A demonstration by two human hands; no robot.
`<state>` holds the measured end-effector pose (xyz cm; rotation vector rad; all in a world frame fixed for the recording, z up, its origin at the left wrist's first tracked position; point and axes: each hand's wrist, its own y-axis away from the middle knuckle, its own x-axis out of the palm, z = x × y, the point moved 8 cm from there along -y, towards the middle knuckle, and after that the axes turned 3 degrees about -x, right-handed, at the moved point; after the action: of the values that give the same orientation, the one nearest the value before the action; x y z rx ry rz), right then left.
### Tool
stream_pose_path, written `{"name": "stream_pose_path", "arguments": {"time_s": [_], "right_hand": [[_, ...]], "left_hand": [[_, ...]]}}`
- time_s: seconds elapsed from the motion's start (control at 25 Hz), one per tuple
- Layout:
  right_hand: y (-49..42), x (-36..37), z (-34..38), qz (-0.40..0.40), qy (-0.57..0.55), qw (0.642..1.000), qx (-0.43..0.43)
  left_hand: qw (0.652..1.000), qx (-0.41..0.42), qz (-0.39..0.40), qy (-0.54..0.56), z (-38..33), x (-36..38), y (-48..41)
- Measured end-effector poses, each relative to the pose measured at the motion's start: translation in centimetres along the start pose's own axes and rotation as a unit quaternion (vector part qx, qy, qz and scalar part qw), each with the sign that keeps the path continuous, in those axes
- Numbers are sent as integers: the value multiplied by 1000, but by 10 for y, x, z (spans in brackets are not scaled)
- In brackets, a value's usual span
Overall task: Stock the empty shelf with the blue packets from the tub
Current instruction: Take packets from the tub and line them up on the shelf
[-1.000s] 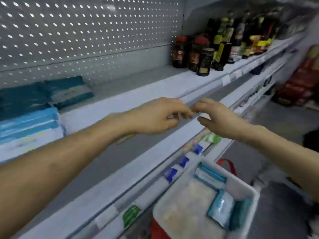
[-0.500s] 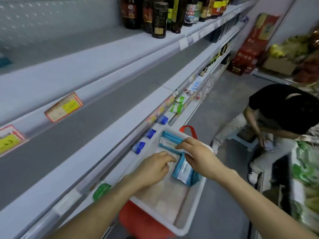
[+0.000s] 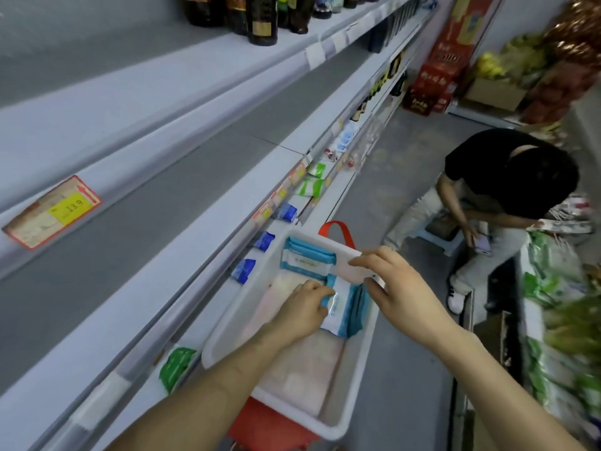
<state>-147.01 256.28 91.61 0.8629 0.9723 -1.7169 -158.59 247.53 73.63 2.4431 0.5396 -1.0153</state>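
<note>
A white tub (image 3: 224, 333) stands below me on a red basket, beside the shelving. Inside it, one blue and white packet (image 3: 305, 260) lies at the far end and two or three more packets (image 3: 343, 309) stand against the right wall. My left hand (image 3: 302, 309) reaches into the tub and its fingers pinch the near edge of a standing packet. My right hand (image 3: 400, 288) is over the tub's right rim, thumb and fingers curled on that wall next to the packets. The empty grey shelf (image 3: 136, 229) runs along the left.
Dark bottles (image 3: 260, 17) stand on the upper shelf. Small blue and green packets (image 3: 244, 270) line the lowest shelf next to the tub. A person in a black top (image 3: 507, 177) crouches in the aisle at right. Green goods (image 3: 559, 320) fill the right edge.
My view and both hands dropped from the shelf edge to the tub. My left hand went from the tub's middle to a standing packet; my right hand moved off that packet to the right rim.
</note>
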Motion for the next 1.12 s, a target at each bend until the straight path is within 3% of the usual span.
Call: {"name": "stream_pose_path", "arguments": {"time_s": [0.44,0.68,1.12], "right_hand": [[12,-4,-7,10,11,1000,11],[8,1,-6,24,7,1000,5],[-1,-1,-19,51,31,998,-9]], "left_hand": [[995,14,-44,87,-29,2,-1],[1000,13,1,16,-47,11,-2],[994,43,-93,-29,-40,-51,22]]}}
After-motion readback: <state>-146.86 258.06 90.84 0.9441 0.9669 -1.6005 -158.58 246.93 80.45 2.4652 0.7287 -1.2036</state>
